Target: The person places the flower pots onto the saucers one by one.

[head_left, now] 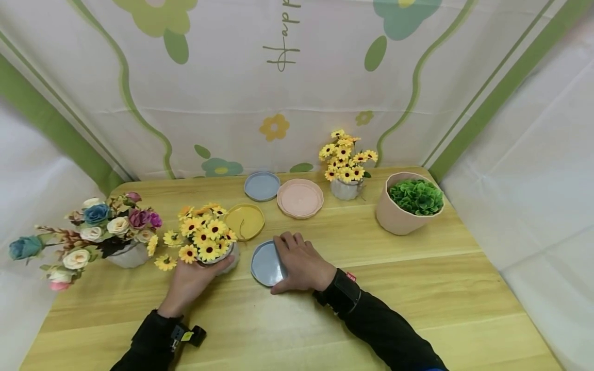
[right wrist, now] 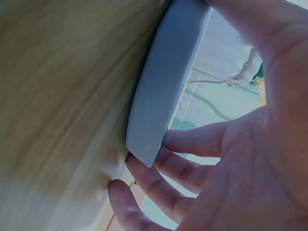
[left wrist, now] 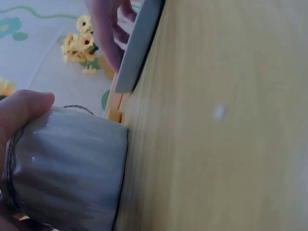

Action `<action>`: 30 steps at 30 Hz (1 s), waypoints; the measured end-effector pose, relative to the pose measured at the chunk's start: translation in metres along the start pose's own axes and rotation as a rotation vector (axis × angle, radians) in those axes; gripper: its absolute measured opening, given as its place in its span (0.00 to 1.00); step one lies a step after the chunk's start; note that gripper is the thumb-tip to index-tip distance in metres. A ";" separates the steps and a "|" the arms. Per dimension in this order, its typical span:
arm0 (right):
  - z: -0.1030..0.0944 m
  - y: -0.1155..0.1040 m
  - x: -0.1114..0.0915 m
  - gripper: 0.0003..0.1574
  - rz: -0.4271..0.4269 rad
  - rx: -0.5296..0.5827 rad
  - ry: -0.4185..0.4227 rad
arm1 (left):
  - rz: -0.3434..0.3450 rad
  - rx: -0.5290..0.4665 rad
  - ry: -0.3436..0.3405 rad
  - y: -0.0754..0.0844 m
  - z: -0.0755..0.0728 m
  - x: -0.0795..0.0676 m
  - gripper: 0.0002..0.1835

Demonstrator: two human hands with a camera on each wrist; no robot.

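Note:
My left hand [head_left: 192, 281] grips a white ceramic pot [left wrist: 72, 168] with twine round its rim, thumb over the edge. Yellow daisy-like flowers [head_left: 209, 234] fill this pot. To the right, my right hand [head_left: 301, 263] spans a round blue-grey saucer [head_left: 266, 264], thumb at its near edge and fingers at the far side. In the right wrist view the saucer's side [right wrist: 159, 86] shows between thumb and fingers, low over the wood. Just behind the held pot lies a yellow saucer [head_left: 248, 221], partly hidden by the flowers.
At the back lie another blue saucer [head_left: 262, 186] and a pink saucer [head_left: 300, 198]. A second pot of yellow flowers [head_left: 345, 188] stands right of them. A pink planter with green leaves [head_left: 401, 216] is far right; a pot of mixed roses [head_left: 130, 256] stands left. A curtain [head_left: 223, 103] hangs behind.

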State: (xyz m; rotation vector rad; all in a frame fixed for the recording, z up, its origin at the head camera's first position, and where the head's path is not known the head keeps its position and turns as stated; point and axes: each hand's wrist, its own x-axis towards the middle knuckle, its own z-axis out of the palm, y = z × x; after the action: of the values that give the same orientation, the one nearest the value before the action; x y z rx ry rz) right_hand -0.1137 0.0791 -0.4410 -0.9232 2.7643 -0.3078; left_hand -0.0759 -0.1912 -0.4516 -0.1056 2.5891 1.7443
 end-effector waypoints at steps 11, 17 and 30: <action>0.001 0.000 0.001 0.75 0.001 0.004 0.004 | 0.045 -0.024 -0.020 0.005 0.018 -0.005 0.53; 0.000 0.000 0.001 0.75 0.007 0.009 -0.002 | 0.098 -0.039 -0.017 0.007 0.026 -0.005 0.51; 0.000 0.000 0.001 0.76 0.010 0.003 -0.003 | 0.088 -0.049 0.001 0.021 0.024 -0.005 0.53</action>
State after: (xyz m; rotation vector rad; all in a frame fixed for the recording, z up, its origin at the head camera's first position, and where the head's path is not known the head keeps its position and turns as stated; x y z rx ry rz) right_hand -0.1142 0.0785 -0.4414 -0.9085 2.7637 -0.3088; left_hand -0.0733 -0.1604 -0.4409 0.0066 2.5905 1.8364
